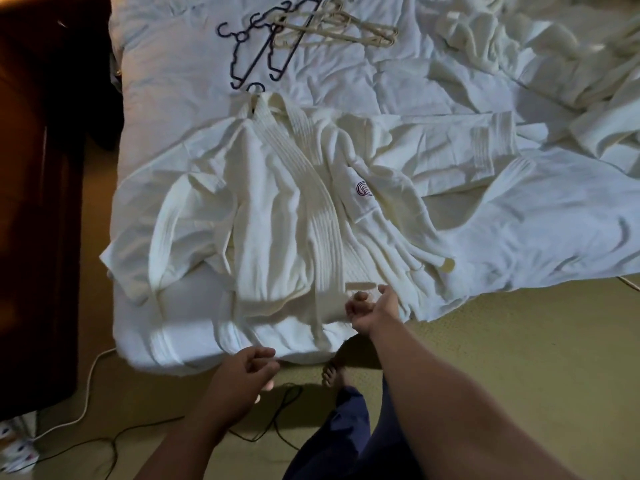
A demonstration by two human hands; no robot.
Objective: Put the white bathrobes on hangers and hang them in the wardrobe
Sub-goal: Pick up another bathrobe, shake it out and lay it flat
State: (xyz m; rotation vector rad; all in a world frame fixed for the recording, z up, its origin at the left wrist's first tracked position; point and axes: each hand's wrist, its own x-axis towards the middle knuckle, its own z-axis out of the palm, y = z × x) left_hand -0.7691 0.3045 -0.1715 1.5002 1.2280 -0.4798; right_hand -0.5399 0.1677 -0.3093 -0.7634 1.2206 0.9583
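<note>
A white bathrobe (277, 209) with a purple emblem lies spread on the bed, collar pointing away from me. A dark hanger hook (256, 87) pokes out at its collar. My right hand (369, 311) hovers at the robe's lower edge, palm up, fingers loosely curled with nothing in them. My left hand (244, 370) is just below the bed's front edge, fingers loosely bent and empty. Black hangers (256, 50) and cream hangers (339, 29) lie at the far side of the bed. More white bathrobe fabric (540, 50) is heaped at the upper right.
The bed (166, 64) has rumpled white sheets that hang over its near edge. Dark wooden furniture (38, 237) stands at the left. A white cable (86, 386) and black cables (145, 431) run across the carpet by my feet.
</note>
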